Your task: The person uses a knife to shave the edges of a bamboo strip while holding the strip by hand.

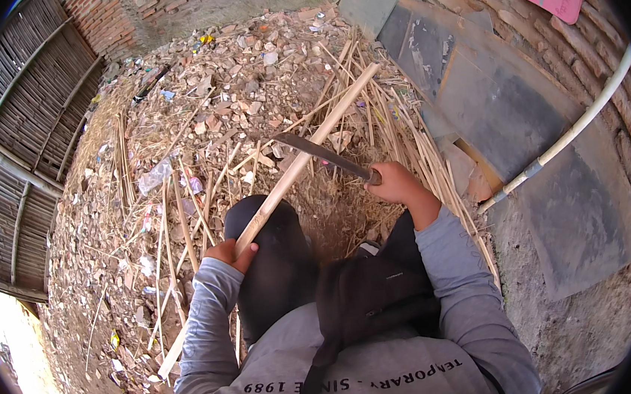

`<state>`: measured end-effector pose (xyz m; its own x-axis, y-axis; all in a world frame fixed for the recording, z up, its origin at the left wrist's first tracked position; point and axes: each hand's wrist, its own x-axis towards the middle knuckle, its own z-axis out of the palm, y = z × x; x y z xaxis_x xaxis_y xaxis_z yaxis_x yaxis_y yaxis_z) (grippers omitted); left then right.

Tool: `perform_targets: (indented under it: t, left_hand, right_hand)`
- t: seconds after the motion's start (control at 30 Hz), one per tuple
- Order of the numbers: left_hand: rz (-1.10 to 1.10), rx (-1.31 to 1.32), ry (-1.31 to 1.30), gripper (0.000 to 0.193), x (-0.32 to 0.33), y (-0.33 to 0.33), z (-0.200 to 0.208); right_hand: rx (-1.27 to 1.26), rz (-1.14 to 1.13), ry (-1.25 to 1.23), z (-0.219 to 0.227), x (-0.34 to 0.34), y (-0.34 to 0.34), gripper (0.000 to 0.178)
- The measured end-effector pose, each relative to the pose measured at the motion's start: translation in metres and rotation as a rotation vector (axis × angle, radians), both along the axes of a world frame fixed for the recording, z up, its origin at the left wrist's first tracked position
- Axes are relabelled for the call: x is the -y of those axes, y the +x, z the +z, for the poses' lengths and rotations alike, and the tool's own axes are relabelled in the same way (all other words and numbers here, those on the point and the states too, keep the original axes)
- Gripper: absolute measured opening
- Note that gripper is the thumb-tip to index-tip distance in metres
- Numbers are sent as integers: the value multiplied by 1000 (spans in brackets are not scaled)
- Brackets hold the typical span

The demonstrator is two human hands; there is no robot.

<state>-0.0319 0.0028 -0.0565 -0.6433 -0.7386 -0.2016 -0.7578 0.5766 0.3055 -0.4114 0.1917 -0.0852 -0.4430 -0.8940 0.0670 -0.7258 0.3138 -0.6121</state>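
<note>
A long pale strip of split bamboo (318,137) slants from beside my left forearm up to the far right, passing over my left knee. My left hand (233,255) is closed around its lower part. In my right hand (403,191) is the handle of a machete (331,156) with a dark, worn blade. The blade points to the far left and crosses the bamboo strip near its middle; whether its edge bites into the strip I cannot tell. My fingers cover most of the handle.
Thin bamboo strips (419,143) lie in a heap at right, with more (166,247) at left. Stone and brick rubble (224,92) covers the ground. Dark panels (502,98) lean along the right wall beside a pale pipe (572,133). A woven bamboo wall (21,140) stands left.
</note>
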Motion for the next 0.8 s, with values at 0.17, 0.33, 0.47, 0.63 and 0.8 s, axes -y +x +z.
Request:
perform_targets:
  t: [0.17,0.33,0.47,0.63,0.8]
  left_hand:
    - [15,-6,3,68,0,0,-1]
    - [45,-38,39,68,1,2,-3]
    - [40,-54,29,68,-1,1,0]
    - [53,-37,36,62,2,1,-5]
    - [50,-63,32,61,0,2,-3]
  right_hand:
    - [-5,13,-30,-6,-1,-4,29]
    - [40,0,36,3,-1,-1,28]
    - [68,0,43,5,-2,-1,28]
    - [51,11,45,5,-2,-2,29]
    - [36,22,17,-6,-1,-6,30]
